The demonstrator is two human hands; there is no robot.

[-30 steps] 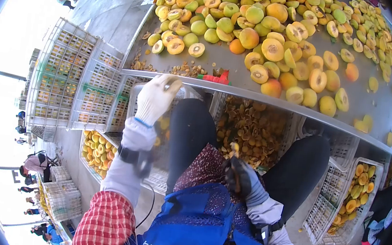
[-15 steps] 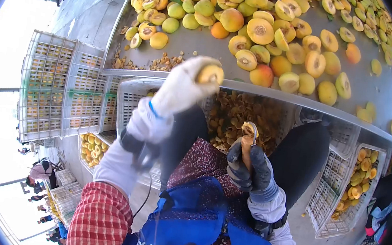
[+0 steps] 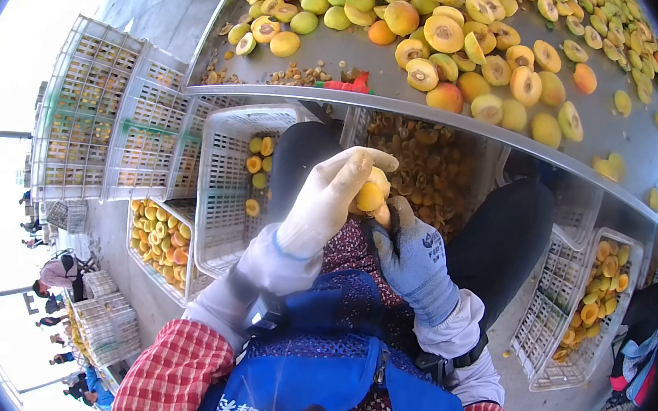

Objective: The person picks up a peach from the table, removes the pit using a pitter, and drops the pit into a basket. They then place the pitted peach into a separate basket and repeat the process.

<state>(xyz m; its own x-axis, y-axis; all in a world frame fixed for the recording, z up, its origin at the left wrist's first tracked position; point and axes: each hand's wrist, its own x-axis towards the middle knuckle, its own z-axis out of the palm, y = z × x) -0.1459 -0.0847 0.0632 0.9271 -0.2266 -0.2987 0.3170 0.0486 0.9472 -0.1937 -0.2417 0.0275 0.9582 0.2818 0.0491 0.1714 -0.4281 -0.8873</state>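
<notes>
My left hand [image 3: 334, 194], in a white knit glove, grips a yellow peach half [image 3: 368, 197] above my lap. Close against it is my right hand [image 3: 419, 259], in a blue-grey coated glove, closed round the wooden handle [image 3: 382, 214] of a pitting tool. The tool's curved metal blade is hidden at the fruit. Beneath and beyond my hands, between my knees, stands a crate of brownish pits and scraps [image 3: 422, 163].
A metal table [image 3: 435, 114] carries many peaches [image 3: 443, 34], whole and halved, plus loose pits and a red object [image 3: 347, 84]. A white crate [image 3: 215, 185] with several halves stands left. Filled crates [image 3: 161, 240] flank me, another [image 3: 596, 298] at right. Stacked crates [image 3: 86, 112] stand farther left.
My left hand has come down from the table edge to my lap with the peach half. My right hand has turned, bringing the pitting tool to the fruit; the scrap on its blade is no longer visible.
</notes>
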